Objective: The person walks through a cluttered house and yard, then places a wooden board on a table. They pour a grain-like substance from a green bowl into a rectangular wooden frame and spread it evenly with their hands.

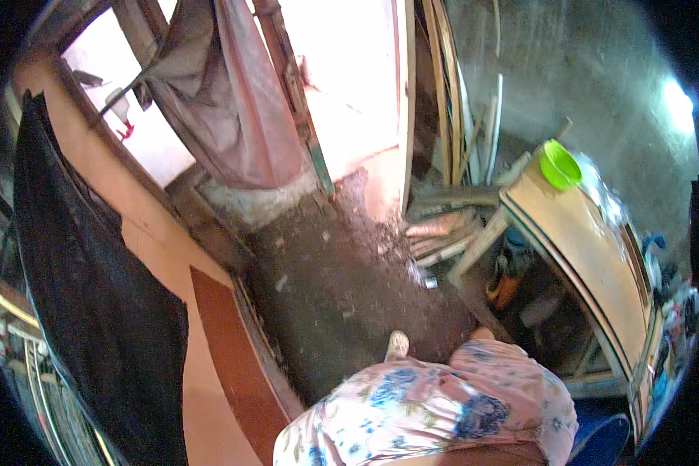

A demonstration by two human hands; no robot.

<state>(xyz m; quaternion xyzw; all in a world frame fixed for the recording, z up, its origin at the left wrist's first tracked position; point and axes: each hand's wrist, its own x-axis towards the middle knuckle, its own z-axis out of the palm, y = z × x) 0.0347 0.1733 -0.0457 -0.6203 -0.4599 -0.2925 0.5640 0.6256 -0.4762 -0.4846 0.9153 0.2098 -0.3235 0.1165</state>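
2 hands out of view, cannot tell pose or grip, floral garment (435,400) at lower edge

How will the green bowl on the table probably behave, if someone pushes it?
The green bowl looks like thin plastic, so it is probably light and would slide easily. Its smooth, rounded wall suggests it might roll if tipped over. It sits near a corner of the table, so a push that way could perhaps knock it off.
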